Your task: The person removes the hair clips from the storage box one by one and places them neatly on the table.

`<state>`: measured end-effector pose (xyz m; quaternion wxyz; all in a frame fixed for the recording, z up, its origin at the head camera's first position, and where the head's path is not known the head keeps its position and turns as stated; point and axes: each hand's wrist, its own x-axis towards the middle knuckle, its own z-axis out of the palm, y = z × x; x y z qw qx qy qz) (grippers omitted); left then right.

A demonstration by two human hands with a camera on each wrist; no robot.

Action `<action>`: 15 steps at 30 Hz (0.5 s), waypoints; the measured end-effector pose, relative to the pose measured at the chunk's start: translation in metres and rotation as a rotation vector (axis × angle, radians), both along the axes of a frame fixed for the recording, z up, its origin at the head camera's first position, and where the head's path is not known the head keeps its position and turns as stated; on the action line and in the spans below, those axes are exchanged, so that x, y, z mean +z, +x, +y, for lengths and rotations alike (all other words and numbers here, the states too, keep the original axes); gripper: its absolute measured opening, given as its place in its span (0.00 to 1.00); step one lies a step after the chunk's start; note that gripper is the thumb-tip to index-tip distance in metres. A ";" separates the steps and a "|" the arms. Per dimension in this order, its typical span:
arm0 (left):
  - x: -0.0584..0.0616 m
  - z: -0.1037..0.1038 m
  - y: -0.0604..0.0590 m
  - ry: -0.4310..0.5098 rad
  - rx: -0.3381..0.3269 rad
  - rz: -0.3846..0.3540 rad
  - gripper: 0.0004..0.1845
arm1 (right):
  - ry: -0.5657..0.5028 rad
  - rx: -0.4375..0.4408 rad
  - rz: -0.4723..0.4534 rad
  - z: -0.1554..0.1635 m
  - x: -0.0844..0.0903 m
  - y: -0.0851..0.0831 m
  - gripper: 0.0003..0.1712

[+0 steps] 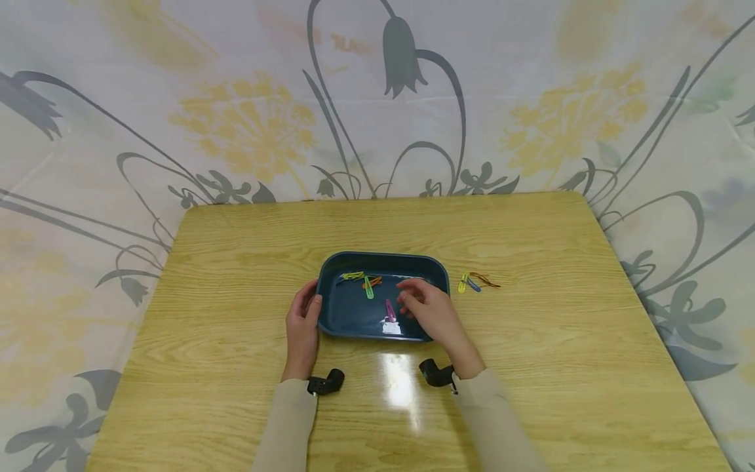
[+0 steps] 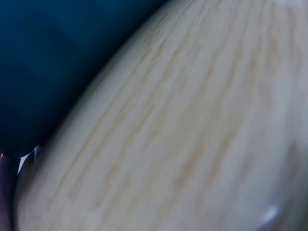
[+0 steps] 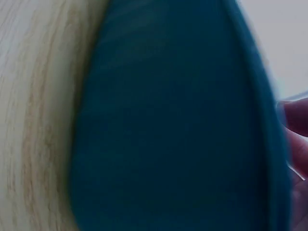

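At the middle of the pale wooden worktop (image 1: pixel 236 314) sits a dark blue plastic tray (image 1: pixel 354 318) holding coloured hair clips (image 1: pixel 369 286). Left hand (image 1: pixel 303 328) grips its left rim, steadying it; right hand (image 1: pixel 430 313) hovers inside, fingers loosely curled, apparently empty. More clips (image 1: pixel 474 282) lie just right.

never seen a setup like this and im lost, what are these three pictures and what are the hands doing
A person works with bare hands, filmed by three cameras. The wide picture comes from a head camera; the two blurry ones come from wrist cameras, showing only the tray's dark side and wood grain. On the wooden table sits a dark teal tray with coloured paper clips inside; a few more clips lie to its right. The left hand grips the tray's left edge. The right hand reaches into the tray; whether it holds a clip is unclear.
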<state>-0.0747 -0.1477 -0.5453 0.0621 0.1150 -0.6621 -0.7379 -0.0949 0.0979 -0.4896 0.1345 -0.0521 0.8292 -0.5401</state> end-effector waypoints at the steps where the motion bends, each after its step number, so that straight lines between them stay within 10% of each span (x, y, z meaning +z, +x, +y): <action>1: -0.003 0.000 -0.001 -0.003 0.001 0.003 0.21 | 0.029 0.001 0.012 -0.001 -0.001 0.000 0.15; 15: -0.007 0.000 -0.001 -0.030 0.008 0.024 0.21 | 0.478 0.100 0.116 -0.017 -0.007 -0.003 0.22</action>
